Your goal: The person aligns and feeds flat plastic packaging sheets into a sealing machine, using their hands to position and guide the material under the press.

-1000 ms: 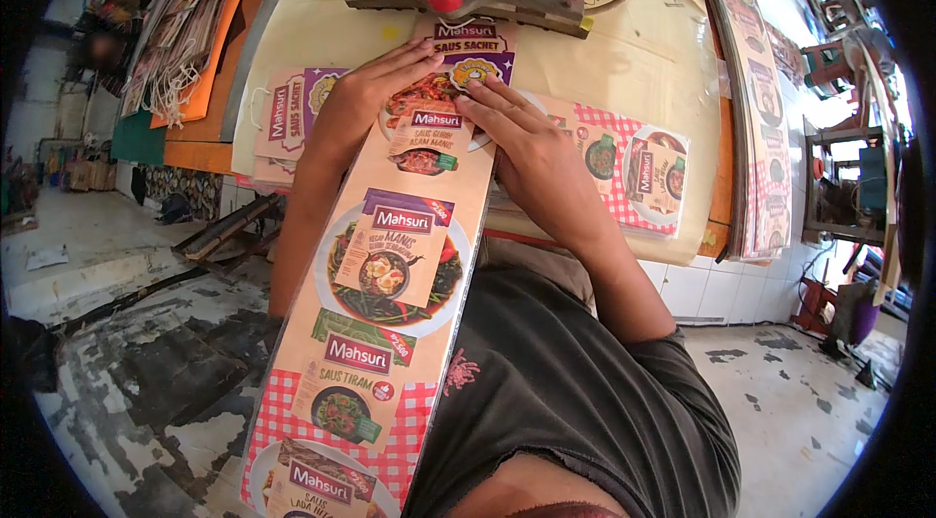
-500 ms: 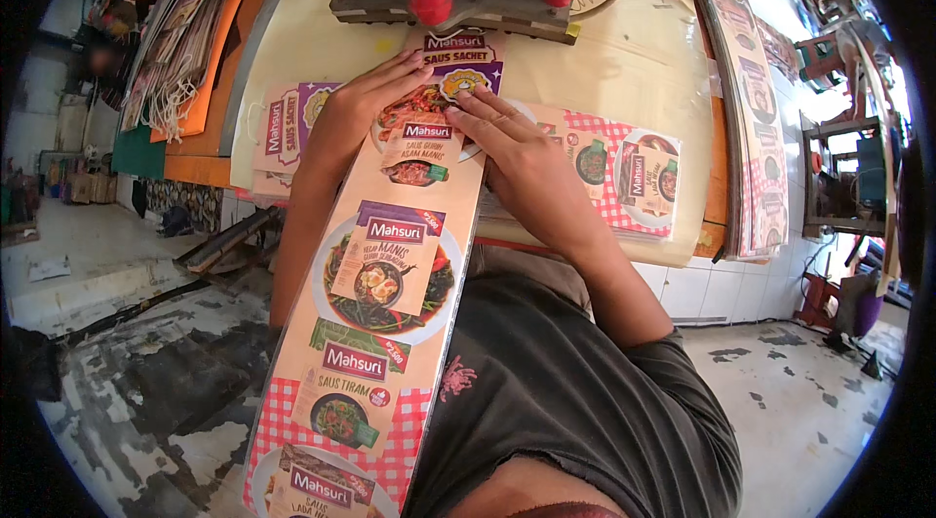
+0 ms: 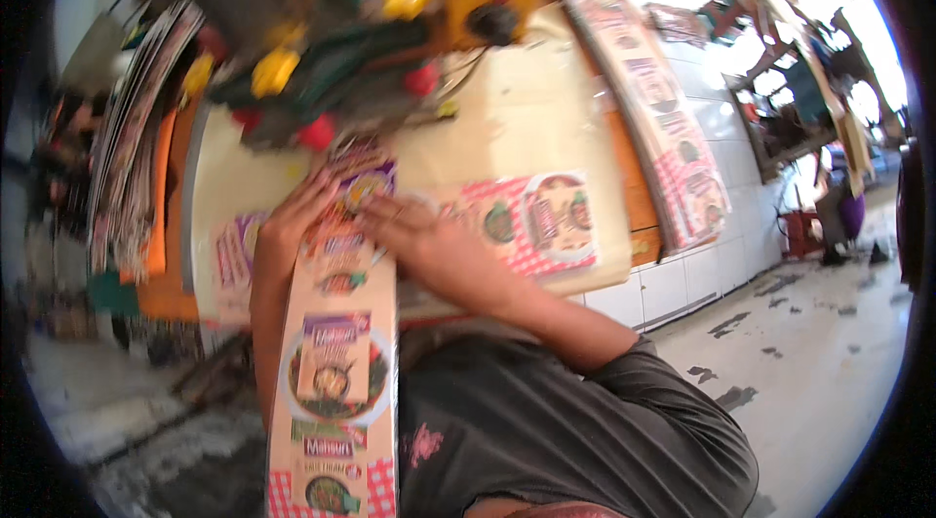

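A long printed cardboard strip (image 3: 339,303) in a shiny clear layer, showing food dishes and sauce packets, runs from the table's edge down toward my body. My left hand (image 3: 292,220) lies along the left side of its far end. My right hand (image 3: 414,237) rests flat on the right side of that end, fingers stretched out. Both hands are somewhat blurred. The far tip of the strip reaches under the front of a dark green machine (image 3: 336,89) with red knobs. Beneath it, a similar printed strip (image 3: 546,220) lies crosswise on the table.
A yellow control box (image 3: 492,6) with a black dial sits by the machine. The table (image 3: 507,118) has a pale cream cover and orange edges. Piles of printed sheets stand at the left (image 3: 141,147) and right (image 3: 653,94). Tiled wall and worn floor lie beyond.
My view has turned, so the table, machine and strip appear shifted leftward and rotated, with some blur. Both hands stay on the strip's far end.
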A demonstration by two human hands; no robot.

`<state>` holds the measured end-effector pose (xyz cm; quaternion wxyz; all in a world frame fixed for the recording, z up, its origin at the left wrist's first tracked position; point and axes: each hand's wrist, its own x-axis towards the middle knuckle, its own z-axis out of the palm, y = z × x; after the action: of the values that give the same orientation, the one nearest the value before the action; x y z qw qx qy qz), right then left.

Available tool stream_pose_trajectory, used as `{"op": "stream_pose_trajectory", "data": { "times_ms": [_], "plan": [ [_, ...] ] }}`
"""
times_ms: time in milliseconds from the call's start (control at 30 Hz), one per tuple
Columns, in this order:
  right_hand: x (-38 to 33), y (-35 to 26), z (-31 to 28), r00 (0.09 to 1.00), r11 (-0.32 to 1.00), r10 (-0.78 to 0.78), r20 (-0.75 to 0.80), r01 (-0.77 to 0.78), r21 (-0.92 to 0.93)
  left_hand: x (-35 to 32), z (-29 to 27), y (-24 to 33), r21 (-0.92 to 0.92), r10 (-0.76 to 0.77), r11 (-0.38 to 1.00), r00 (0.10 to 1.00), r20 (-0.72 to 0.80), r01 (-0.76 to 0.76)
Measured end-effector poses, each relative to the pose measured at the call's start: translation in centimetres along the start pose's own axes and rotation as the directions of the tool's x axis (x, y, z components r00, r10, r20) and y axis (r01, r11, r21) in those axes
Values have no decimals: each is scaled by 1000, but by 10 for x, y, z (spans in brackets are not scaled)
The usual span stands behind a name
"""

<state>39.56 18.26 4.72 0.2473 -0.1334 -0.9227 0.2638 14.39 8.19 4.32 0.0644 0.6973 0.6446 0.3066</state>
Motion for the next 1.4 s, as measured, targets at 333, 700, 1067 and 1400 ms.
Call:
{"op": "stream_pose_trajectory", "data": {
  "times_ms": [333, 700, 1067, 1400],
  "plan": [
    [-1, 6, -4, 997, 997, -71, -39, 72, 11, 7, 2, 13, -30, -102, 994, 994, 25, 103],
    [1, 1, 0, 993, 997, -64, -98, 60, -40, 7, -5, 26, -130, -119, 984, 993, 12, 120],
    [13, -8, 0, 985, 995, -64, -159, 51, -86, -14, -13, 11, -244, 17, 969, 998, -61, -31],
    [30, -28, 2, 984, 983, -50, -169, 18, -185, -58, 4, -17, -546, 64, 782, 910, -410, -301]
  ]
}}
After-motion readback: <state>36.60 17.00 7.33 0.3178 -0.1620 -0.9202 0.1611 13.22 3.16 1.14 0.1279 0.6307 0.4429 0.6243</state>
